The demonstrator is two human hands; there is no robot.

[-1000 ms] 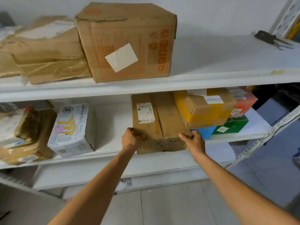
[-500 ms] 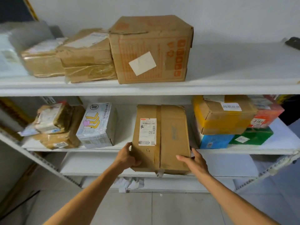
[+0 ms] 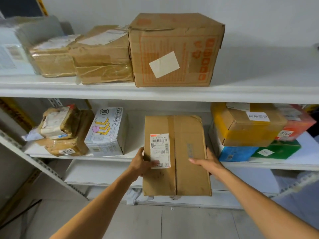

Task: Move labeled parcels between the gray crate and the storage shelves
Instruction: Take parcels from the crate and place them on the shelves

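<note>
Labeled parcel [image 3: 188, 152]: left hand [image 3: 140, 163] and right hand [image 3: 207, 163] gripped opposite edges, likely for balance; label [image 3: 159, 149] faced up, readable.

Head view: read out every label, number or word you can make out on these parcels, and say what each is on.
"0038": tag on the bottom-left taped brown parcel.
"0164", last digits unsure: tag on the red box.
"3": handwritten slip on the green box.
Too small or blurred: shipping label on the held parcel, print on the white box, orange print on the large carton, slip on the yellow box.
</note>
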